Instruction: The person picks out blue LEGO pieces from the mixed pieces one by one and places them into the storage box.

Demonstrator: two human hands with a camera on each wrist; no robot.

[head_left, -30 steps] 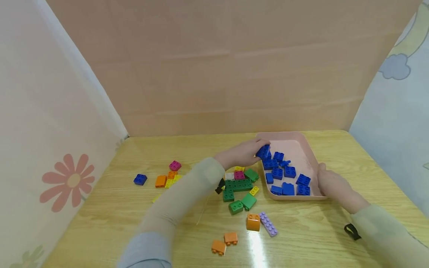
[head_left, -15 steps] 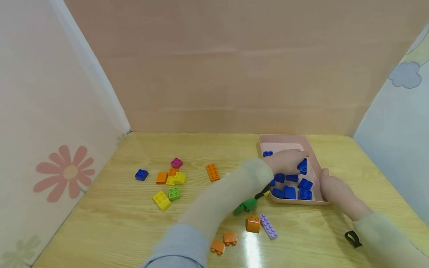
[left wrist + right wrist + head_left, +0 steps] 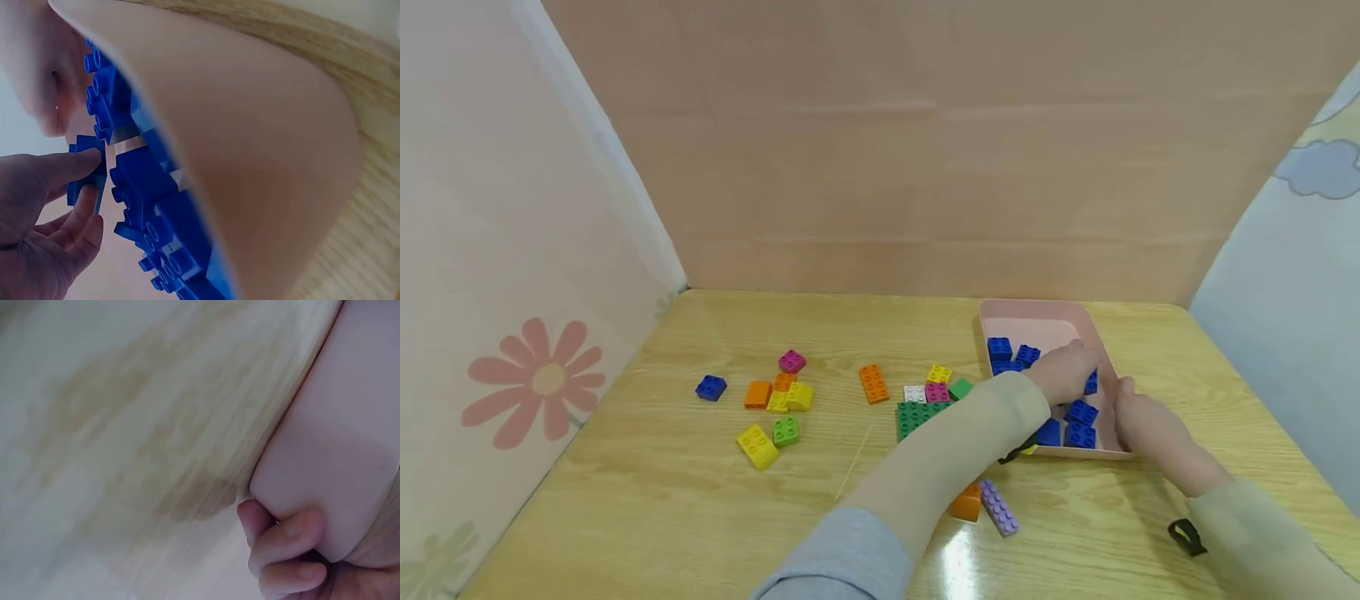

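A pink tray (image 3: 1037, 310) holds several blue toy bricks (image 3: 1081, 435) toward its near half. My left hand (image 3: 1063, 372) reaches in over the tray's right part. In the left wrist view, its thumb and fingers pinch a small blue brick (image 3: 86, 142) just above the other bricks. The left forearm hides some bricks in the head view. My right hand (image 3: 1157, 433) holds the tray's right side near the close corner. In the right wrist view, its curled fingers (image 3: 290, 540) press against the tray's outer wall (image 3: 337, 462).
Left of the tray lie green (image 3: 917, 417), white (image 3: 914, 393) and magenta (image 3: 937, 392) bricks. A lilac brick (image 3: 998, 507) and an orange brick (image 3: 966, 504) lie in front. Farther left are yellow (image 3: 757, 447), lime (image 3: 786, 430) and orange pieces, plus a lone blue brick (image 3: 711, 387).
My left hand has moved right, from the tray's left rim to over its right part, and lower among the bricks. The right hand keeps its hold on the tray.
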